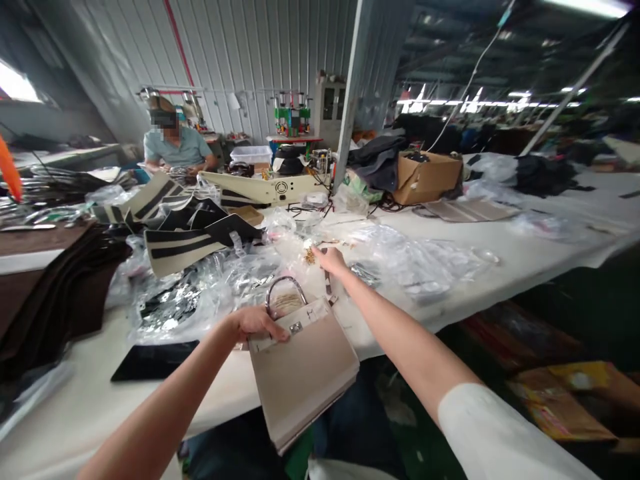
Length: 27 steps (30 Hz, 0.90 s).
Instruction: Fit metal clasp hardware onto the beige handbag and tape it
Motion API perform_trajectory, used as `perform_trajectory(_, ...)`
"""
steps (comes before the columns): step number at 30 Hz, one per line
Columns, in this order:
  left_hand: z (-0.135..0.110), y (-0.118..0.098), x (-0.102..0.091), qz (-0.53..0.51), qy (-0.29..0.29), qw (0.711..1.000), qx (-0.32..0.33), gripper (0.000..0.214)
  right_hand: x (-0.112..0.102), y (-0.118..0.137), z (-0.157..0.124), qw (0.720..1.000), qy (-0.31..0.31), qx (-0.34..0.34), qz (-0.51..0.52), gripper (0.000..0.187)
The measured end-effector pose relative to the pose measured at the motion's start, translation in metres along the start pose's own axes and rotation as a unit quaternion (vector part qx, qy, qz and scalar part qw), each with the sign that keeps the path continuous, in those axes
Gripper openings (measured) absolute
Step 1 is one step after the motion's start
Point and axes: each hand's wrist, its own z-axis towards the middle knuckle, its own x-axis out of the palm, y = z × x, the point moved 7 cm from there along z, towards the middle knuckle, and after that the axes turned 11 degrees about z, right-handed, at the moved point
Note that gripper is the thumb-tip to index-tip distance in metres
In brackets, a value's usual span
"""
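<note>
A beige handbag (305, 373) with a small metal clasp plate leans tilted at the table's front edge, over my lap. My left hand (260, 325) is closed on its upper left edge, thumb on the front panel. A dark curved handle (286, 280) arches up behind the bag's top edge. Farther in, my right hand (332, 260) reaches to a small heap of gold-coloured metal pieces (310, 256). Its fingertips are pressed together at the heap; whatever they pinch is too small to name. A dark strap (328, 283) hangs just below that hand.
Clear plastic bags (420, 260) spread over the white table (235, 393). Striped panels (187, 247) pile up at left, with dark brown sheets (55, 280) beyond. A cardboard box (427, 177) stands behind, right of a metal post (350, 100). Another person (175, 147) sits across the table.
</note>
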Motion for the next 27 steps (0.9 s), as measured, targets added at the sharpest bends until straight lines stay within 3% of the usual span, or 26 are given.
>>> perform_trajectory(3, -0.003, -0.003, 0.003, 0.001, 0.007, 1.0, -0.005, 0.064, -0.019, -0.002, -0.013, 0.998, -0.024, -0.059, -0.029, 0.025)
perform_trajectory(6, -0.003, -0.005, 0.002, 0.0, 0.003, 1.0, -0.008, 0.065, -0.035, -0.003, -0.044, 0.988, 0.003, -0.151, -0.043, 0.034)
perform_trajectory(8, -0.004, -0.004, 0.001, -0.001, 0.005, 1.0, -0.007, 0.064, -0.036, -0.012, -0.07, 0.979, 0.122, -0.16, -0.023, 0.045)
perform_trajectory(11, -0.005, -0.003, 0.001, 0.004, 0.014, 1.0, 0.0, 0.062, -0.034, -0.029, -0.112, 0.936, 0.334, -0.108, -0.001, 0.055)
perform_trajectory(13, -0.006, -0.004, 0.0, 0.01, 0.015, 1.0, 0.006, 0.061, -0.039, -0.032, -0.128, 0.913, 0.394, -0.102, -0.026, 0.06)
perform_trajectory(17, -0.012, -0.011, 0.002, 0.054, 0.002, 0.998, 0.027, 0.055, -0.046, -0.025, -0.133, 0.894, 0.433, -0.108, -0.036, 0.058)
perform_trajectory(24, -0.045, -0.038, 0.016, 0.121, 0.019, 0.984, 0.126, 0.067, -0.044, -0.029, -0.143, 0.886, 0.454, -0.046, 0.085, 0.063)
perform_trajectory(27, -0.062, -0.036, 0.015, 0.118, -0.034, 0.985, 0.118, 0.071, -0.041, -0.033, -0.151, 0.888, 0.446, -0.02, 0.109, 0.069)
